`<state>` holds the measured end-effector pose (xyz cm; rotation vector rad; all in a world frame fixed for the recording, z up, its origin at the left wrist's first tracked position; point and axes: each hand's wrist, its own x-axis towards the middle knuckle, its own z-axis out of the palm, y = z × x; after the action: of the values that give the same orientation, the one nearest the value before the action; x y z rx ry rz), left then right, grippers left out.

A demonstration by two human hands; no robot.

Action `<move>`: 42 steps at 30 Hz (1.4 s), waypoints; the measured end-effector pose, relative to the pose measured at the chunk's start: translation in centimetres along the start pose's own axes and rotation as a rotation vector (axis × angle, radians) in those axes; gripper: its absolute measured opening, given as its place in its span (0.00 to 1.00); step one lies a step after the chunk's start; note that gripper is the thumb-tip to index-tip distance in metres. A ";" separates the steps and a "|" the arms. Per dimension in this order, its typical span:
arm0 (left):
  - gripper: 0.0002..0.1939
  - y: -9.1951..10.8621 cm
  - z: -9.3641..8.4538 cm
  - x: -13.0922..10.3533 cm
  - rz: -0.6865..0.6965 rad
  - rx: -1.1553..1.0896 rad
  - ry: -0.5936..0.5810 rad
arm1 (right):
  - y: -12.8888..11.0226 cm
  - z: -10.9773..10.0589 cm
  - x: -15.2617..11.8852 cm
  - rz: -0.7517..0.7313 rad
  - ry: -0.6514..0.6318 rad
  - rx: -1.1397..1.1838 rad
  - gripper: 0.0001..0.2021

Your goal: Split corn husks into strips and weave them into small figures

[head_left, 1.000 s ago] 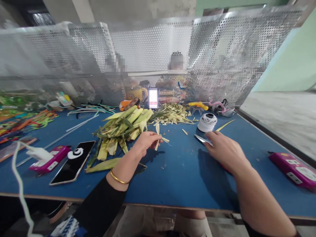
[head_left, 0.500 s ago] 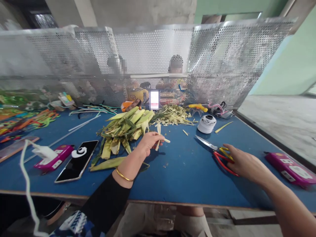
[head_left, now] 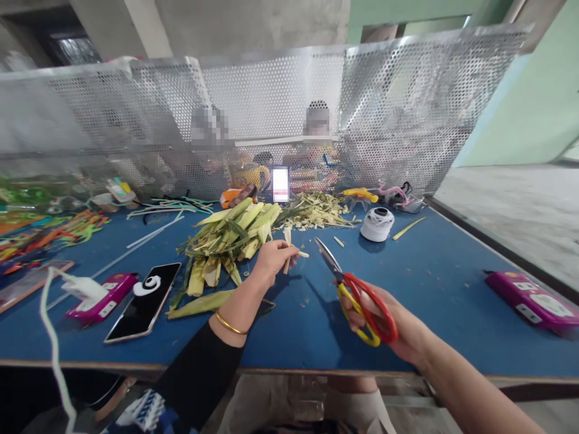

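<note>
Between the fingertips of my left hand are pale corn husk strips, one upright and one crossing it sideways. My right hand grips scissors with one red and one yellow handle, raised off the table. Their blades look closed and point up and left, toward the husk strips but apart from them. Left of my left hand lies a heap of green and yellow corn husks. Behind it is a pile of small husk scraps. A roll of white tape or cord stands beyond the scissors.
On the blue table are a phone, a magenta power strip with a white plug, and another magenta strip at right. Coloured strips lie far left. A perforated metal screen runs behind, with people beyond it.
My right hand has lifted the scissors from the table at right and brought them left, nearer my left hand. The left hand still pinches the husk strips in nearly the same place.
</note>
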<state>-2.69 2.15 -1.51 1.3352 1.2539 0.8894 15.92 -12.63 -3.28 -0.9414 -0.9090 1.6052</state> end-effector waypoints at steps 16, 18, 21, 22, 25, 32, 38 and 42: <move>0.11 -0.2 0.3 -0.1 0.004 -0.151 0.167 | 0.9 3.2 0.3 0.123 -0.031 0.066 0.30; 0.11 -0.3 0.5 -0.1 0.034 -0.160 0.172 | 0.9 3.3 0.6 0.131 -0.035 0.055 0.30; 0.11 -0.7 0.8 -0.1 0.067 -0.187 0.181 | 1.0 3.6 1.1 0.139 -0.021 0.036 0.31; 0.11 -0.8 0.9 0.0 0.073 -0.197 0.181 | 1.0 3.7 1.2 0.144 -0.014 0.032 0.31; 0.13 -0.9 1.1 0.0 0.083 -0.229 0.176 | 1.1 4.0 1.7 0.153 0.009 0.028 0.31; 0.16 -0.7 1.2 -0.4 0.042 -0.288 0.151 | 1.2 4.6 2.4 0.112 0.063 -0.029 0.32; 0.09 -0.5 1.3 -0.5 0.024 -0.304 0.090 | 1.0 4.9 2.6 0.076 0.089 -0.092 0.32; 0.07 -0.3 1.3 -0.7 0.038 -0.306 0.074 | 0.7 4.7 2.7 0.062 0.096 -0.159 0.31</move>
<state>-1.63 1.22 -1.88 1.0936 1.0994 1.1175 10.90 -10.63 -2.32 -1.1574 -0.9598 1.5422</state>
